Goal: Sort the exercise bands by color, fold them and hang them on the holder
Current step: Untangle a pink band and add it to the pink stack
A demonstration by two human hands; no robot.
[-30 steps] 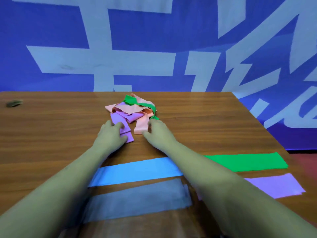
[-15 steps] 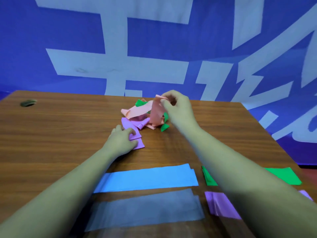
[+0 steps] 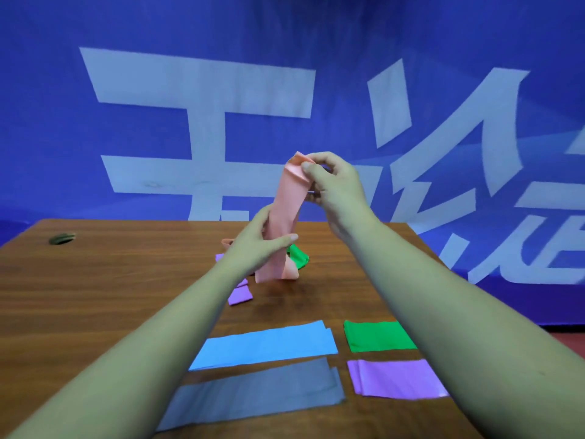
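"Two hands on one band now?"
"Yes. A second ago both lay on the pile (image 3: 240,294). Now the right hand (image 3: 335,191) pinches the top end of the pink band (image 3: 285,213), raised well above the table (image 3: 95,296), and the left hand (image 3: 256,248) has left the pile to grip it midway."
"Is it free?"
"Nearly; its lower end touches down by the pile. I'd say it goes next beside the blue band (image 3: 266,345), grey band (image 3: 253,397), green band (image 3: 376,336) and purple band (image 3: 395,381), laid flat nearer me."
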